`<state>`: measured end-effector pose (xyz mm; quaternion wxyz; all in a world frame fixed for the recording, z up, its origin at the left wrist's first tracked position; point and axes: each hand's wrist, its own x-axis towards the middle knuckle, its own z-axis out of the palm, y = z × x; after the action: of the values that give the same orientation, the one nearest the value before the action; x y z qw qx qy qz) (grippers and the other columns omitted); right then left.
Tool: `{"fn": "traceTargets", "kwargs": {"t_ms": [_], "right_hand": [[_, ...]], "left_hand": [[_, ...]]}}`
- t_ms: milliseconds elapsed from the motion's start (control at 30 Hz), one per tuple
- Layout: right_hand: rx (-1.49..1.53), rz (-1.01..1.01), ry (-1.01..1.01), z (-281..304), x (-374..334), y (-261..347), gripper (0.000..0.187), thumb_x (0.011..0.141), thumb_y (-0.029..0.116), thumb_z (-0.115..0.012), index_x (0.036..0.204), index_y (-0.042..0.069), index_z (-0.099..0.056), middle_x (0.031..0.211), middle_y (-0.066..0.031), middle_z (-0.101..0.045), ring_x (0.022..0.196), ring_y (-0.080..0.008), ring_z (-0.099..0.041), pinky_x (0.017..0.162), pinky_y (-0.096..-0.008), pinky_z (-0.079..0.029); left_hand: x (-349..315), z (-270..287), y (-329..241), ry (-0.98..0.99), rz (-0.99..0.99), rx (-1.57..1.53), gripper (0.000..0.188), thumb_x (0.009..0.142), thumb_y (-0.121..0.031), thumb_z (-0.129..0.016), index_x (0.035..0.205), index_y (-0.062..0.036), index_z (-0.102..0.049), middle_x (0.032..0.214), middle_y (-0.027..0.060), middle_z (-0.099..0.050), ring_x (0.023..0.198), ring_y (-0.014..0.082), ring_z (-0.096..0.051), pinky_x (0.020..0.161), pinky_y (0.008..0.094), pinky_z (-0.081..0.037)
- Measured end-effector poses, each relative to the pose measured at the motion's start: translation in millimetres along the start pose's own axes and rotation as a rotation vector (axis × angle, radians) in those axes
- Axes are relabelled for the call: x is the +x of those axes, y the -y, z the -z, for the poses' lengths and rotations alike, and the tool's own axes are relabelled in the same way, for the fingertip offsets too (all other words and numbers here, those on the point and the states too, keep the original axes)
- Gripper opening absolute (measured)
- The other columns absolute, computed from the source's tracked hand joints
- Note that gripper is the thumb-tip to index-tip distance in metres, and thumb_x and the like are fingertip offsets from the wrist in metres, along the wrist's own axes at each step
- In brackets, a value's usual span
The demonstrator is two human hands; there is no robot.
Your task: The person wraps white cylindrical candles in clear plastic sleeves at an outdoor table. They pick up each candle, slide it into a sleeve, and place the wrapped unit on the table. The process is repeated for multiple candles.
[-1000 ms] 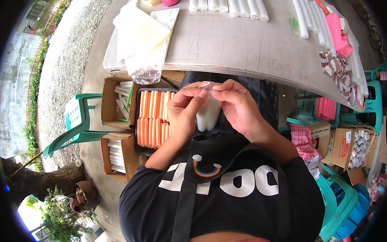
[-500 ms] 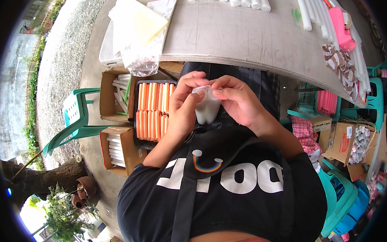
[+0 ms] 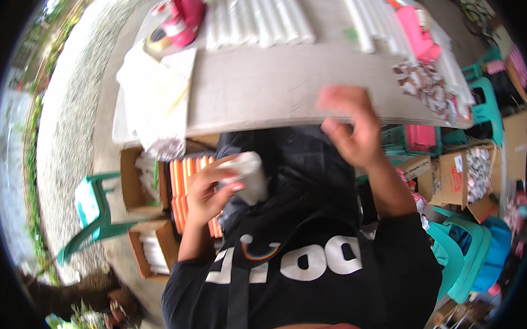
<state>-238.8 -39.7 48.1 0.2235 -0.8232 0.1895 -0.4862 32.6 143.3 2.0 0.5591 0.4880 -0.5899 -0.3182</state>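
Observation:
My left hand [image 3: 209,191] holds a small white wrapped bundle [image 3: 248,177] in front of my chest, fingers closed around it. My right hand [image 3: 350,128] is raised and blurred at the near edge of the grey table [image 3: 266,89], fingers apart and holding nothing. Rows of white rolls in clear plastic [image 3: 254,16] lie at the table's far side. A stack of clear plastic bags [image 3: 152,97] hangs over the table's left end.
A red tape dispenser [image 3: 181,19] and pink items [image 3: 416,30] lie on the table. Cardboard boxes hold orange sticks [image 3: 184,191] and white sticks [image 3: 150,250] at my left. A green plastic chair [image 3: 93,211] stands further left; teal chairs [image 3: 472,259] and more boxes [image 3: 466,171] at right.
My right hand let go of the white bundle and moved up to the table edge. My left hand keeps the bundle. The view tilted up, showing more of the table.

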Motion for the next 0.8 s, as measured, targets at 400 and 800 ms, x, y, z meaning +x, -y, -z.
{"fn": "traceTargets", "kwargs": {"t_ms": [400, 800], "right_hand": [[-0.755, -1.065, -0.460, 281.1, 43.7, -295.3, 0.059, 0.096, 0.046, -0.057, 0.136, 0.002, -0.055, 0.128, -0.0187, -0.063, 0.129, -0.0297, -0.049, 0.108, -0.0467, -0.035], [0.015, -0.958, -0.628, 288.3, 40.4, -265.1, 0.045, 0.084, 0.008, -0.072, 0.124, -0.005, -0.058, 0.103, -0.0147, -0.071, 0.089, -0.0202, -0.065, 0.087, -0.0317, -0.050]], "left_hand": [[8.9, -14.4, 29.0, -0.465, -0.113, 0.130, 0.026, 0.093, -0.003, -0.070, 0.117, 0.0026, -0.059, 0.108, 0.0093, -0.066, 0.096, 0.0146, -0.064, 0.085, 0.0275, -0.050], [6.6, -18.1, 18.7, -0.459, 0.072, 0.276, 0.027, 0.096, -0.008, -0.068, 0.119, 0.0023, -0.059, 0.103, 0.0083, -0.067, 0.089, 0.0111, -0.065, 0.078, 0.0240, -0.051]]}}
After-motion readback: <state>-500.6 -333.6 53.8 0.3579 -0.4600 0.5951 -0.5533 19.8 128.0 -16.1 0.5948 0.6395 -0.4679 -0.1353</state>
